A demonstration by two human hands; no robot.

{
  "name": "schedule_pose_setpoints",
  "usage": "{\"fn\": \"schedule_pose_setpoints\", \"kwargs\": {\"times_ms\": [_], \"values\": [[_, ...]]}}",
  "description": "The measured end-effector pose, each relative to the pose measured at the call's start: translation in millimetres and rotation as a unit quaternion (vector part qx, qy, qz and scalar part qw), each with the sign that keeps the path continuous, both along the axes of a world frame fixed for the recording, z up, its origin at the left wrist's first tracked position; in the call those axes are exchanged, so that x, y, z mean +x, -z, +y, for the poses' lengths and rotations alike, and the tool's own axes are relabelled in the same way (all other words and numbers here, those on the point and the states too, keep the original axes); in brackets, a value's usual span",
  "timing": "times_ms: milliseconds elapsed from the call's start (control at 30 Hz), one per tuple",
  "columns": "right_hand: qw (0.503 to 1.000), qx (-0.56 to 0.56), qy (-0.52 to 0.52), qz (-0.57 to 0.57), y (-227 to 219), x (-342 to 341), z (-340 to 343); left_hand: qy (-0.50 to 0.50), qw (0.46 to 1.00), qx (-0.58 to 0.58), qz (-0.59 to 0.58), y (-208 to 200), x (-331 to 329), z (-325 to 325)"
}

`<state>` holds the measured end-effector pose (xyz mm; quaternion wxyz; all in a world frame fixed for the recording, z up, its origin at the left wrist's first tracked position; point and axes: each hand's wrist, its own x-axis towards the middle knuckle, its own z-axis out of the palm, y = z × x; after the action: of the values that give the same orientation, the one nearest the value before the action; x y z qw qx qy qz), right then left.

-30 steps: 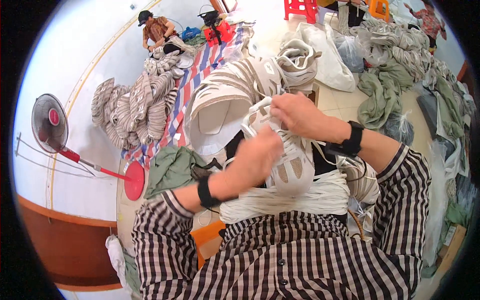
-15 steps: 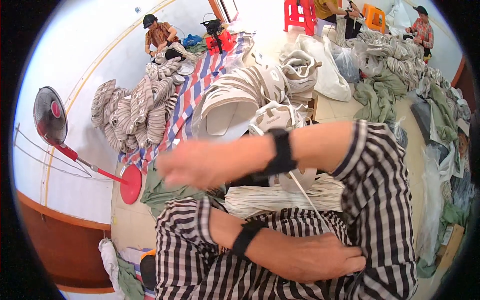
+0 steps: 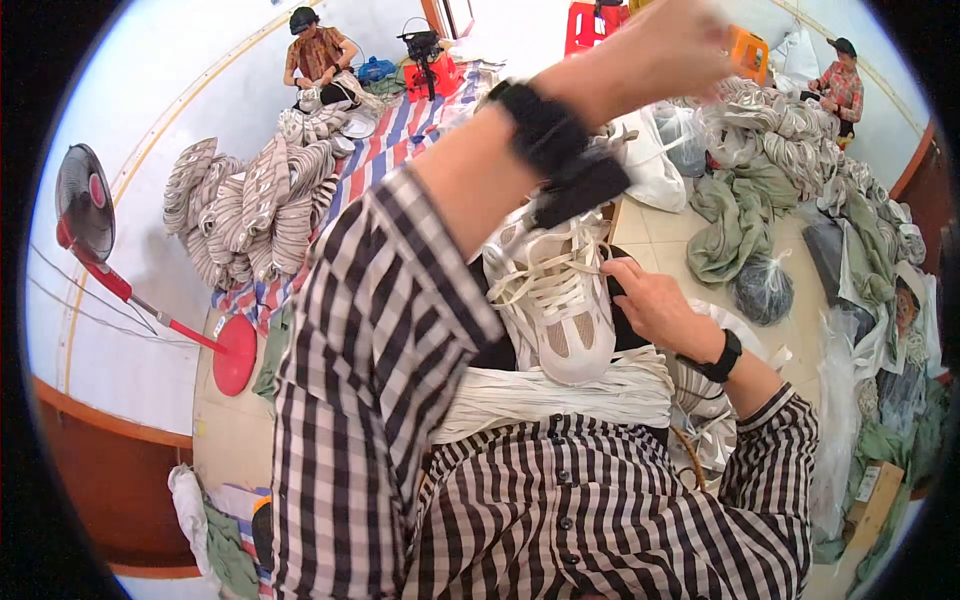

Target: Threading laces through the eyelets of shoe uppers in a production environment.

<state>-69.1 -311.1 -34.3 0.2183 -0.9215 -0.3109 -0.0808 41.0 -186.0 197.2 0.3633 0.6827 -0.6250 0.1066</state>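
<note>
While the blurred left hand (image 3: 678, 48) hangs raised, the right hand (image 3: 658, 308) sits beside the off-white, beige-mesh laced shoe (image 3: 572, 318); cannot tell whether either grip pinches.

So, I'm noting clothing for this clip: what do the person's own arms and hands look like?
Left hand and right hand wear no gloves. The black-and-pale checked sleeves end in cuffs on the forearms. Each wrist has a black band: left band, with a boxy black part, and right band.
</note>
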Motion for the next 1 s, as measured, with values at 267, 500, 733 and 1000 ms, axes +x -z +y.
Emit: {"fn": "schedule_pose_setpoints", "kwargs": {"times_ms": [267, 500, 733, 1000], "values": [[0.991, 0.014, 0.035, -0.127, 33.1, 25.3, -1.6, -0.373, 0.913, 0.034, 0.162, 159.7, -73.2, 134.6], [0.954, 0.241, 0.092, -0.155, 3.1, 36.8, -6.6, -0.382, 0.908, 0.034, 0.169, 196.0, -92.7, 150.4], [0.905, 0.417, 0.081, -0.039, -23.8, 33.0, 12.3, -0.364, 0.916, 0.075, 0.152, 197.1, -87.9, 147.4], [0.888, 0.453, 0.075, -0.014, -19.6, 31.2, 15.7, -0.356, 0.917, -0.021, 0.176, 204.2, -91.4, 146.0]]}}
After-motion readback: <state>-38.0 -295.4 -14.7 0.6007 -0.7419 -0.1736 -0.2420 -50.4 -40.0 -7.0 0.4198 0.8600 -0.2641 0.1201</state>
